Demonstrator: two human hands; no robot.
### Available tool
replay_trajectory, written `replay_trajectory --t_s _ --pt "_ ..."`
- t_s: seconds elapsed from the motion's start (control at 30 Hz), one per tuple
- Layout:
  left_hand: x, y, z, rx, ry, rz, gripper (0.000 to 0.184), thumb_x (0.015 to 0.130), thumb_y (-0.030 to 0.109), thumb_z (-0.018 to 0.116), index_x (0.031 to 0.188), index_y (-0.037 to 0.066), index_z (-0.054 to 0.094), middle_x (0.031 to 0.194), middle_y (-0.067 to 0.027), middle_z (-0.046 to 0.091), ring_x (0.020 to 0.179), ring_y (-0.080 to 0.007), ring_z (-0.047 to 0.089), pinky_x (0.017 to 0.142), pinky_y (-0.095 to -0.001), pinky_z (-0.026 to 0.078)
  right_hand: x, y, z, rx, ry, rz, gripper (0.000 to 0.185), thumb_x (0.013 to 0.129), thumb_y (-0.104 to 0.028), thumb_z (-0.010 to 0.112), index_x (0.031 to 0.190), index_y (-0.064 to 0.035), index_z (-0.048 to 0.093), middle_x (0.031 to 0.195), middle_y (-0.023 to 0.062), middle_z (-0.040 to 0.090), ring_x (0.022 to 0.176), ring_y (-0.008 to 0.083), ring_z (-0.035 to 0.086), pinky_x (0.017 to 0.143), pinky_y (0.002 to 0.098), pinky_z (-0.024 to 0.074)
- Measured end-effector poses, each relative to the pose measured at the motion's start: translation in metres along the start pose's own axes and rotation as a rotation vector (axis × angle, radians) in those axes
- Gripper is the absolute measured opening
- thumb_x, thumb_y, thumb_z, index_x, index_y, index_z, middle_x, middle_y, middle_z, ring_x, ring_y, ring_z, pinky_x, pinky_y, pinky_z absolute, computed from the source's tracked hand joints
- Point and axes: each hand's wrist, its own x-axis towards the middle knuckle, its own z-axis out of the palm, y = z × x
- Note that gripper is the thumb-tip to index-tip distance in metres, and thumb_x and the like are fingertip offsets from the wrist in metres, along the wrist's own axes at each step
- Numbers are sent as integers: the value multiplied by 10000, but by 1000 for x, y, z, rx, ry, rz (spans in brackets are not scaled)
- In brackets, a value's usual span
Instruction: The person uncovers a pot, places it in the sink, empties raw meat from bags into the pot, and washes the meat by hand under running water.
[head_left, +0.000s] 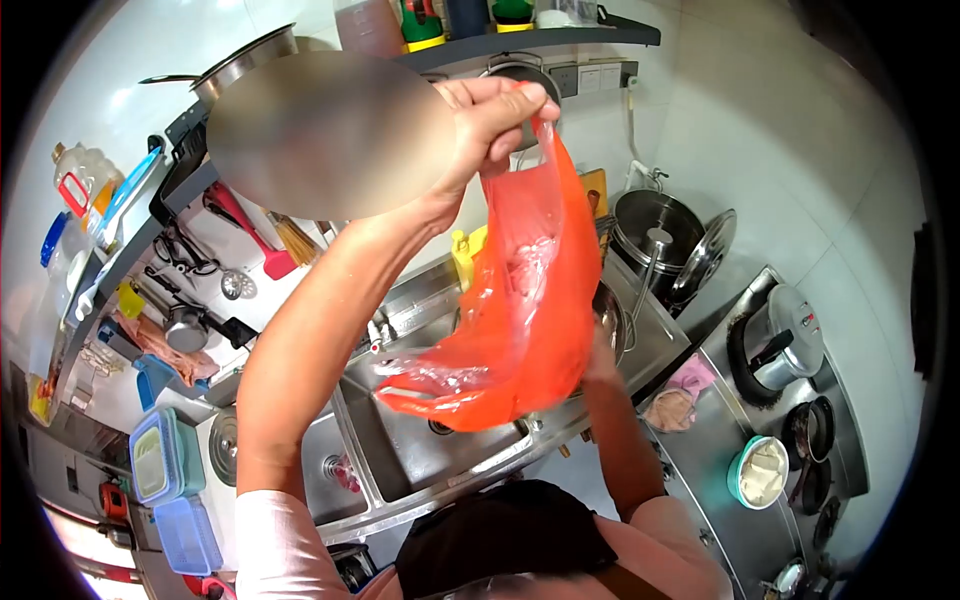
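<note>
Well, you have the red plastic bag [540, 300] hanging in the middle of the scene, above the sink [460, 482]. Left grip: clamped on the bag's gathered top, thumb against fingers. Right grip: blurred and partly behind the bag, so open or closed, cannot tell.

Risks, as judged. Your left hand [505, 110] has only a narrow twist of thin film, so weight in the bag could stretch or tear it there. Film looks shiny, maybe wet; a damp pinch could slip. Pinkish contents show through the clearer part, too vague to name. If the loose lower-left end is a mouth, a tilt could let them slide out into the basin. A swing to the far side could catch the yellow bottle [462, 260] or the metal bowl [608, 310] behind. Cause there: the bag's bulk blocks your view of what lies beyond. Pot [655, 235] and its tilted lid sit farther right, less exposed.

Pose: left arm raised from the near left, elbow bent, forearm slanting up and inward, wrist high, fingers pointing right. Right arm lower, reaching forward from the near right, your right hand [600, 362] close by the bag's right edge; whether it touches, cannot tell.
</note>
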Motion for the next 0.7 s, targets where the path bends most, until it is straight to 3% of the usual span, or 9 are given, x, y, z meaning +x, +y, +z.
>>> replay_trajectory --t_s 0.03,0.13,0.33,0.53,0.7 --pt "2 -6 0 -7 -15 -8 229 1002 232 650 954 31 750 547 85 438 511 -23 327 519 -223 269 -22 -36 31 66 -34 3 235 953 -129 610 1164 -34 652 1184 118 701 1041 260 700 937 415 580" --pt "4 -29 -4 -34 -47 -23 232 1002 228 648 950 26 747 572 66 509 517 -28 364 525 -229 314 31 -48 -28 94 -171 -47 277 930 -53 578 1199 -20 637 1187 116 697 1036 256 701 946 402 576" --pt "11 -62 6 -59 -110 4 238 998 232 666 986 8 743 765 21 660 568 -42 418 587 -223 379 41 -92 -16 53 -69 -124 359 930 56 496 1265 2 615 1195 134 699 1055 267 706 930 399 584" --pt "-7 -119 -35 -22 -119 -68 255 1022 244 636 1029 6 728 816 11 655 672 -71 489 715 -239 430 70 -99 -24 -129 -80 -203 314 1000 26 458 1269 -6 618 1192 129 702 1061 231 703 902 368 595" --pt "-58 -182 -67 22 -121 -194 232 1032 241 627 1053 31 725 875 12 669 812 -75 570 806 -244 471 88 -120 -15 -240 -52 -313 222 1070 -69 451 1164 -24 647 1098 76 720 965 168 697 870 330 582"
